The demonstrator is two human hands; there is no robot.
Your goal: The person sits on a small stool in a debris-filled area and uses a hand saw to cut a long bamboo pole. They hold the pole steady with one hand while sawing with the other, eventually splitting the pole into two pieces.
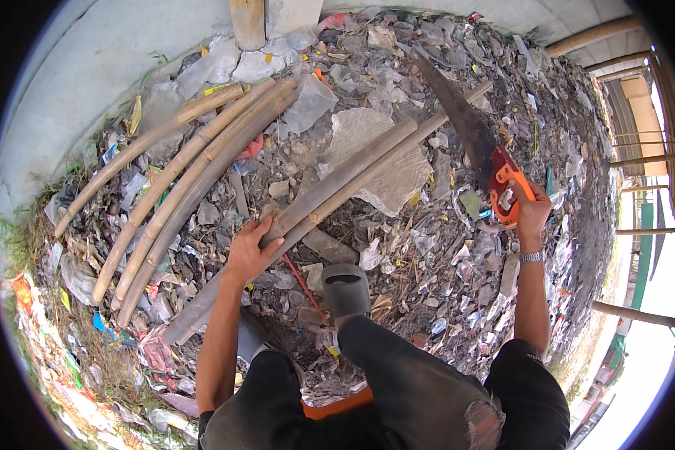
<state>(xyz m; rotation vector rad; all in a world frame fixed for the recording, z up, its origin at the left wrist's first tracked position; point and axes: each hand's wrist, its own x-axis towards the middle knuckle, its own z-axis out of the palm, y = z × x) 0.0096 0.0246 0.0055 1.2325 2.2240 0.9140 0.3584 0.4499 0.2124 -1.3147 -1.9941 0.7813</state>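
Note:
My right hand (529, 212) is closed round the orange handle of a hand saw (463, 120). The saw's dark blade slants up and to the left, over the far end of a thin bamboo pole. With fingers and thumb wrapped over it, my left hand (252, 247) grips a greyish bamboo pole (337, 174) lying slantwise before me. Close along that pole's right side lies the thinner, paler bamboo pole (379, 166). The blade's far tip is hard to make out against the litter.
Several cut bamboo poles (180, 176) lie side by side at the left. A flat broken slab (386, 169) is under the poles' far part. Plastic scraps and rubble cover the ground. A pale wall (112, 60) stands behind. My boot (345, 289) is near the poles.

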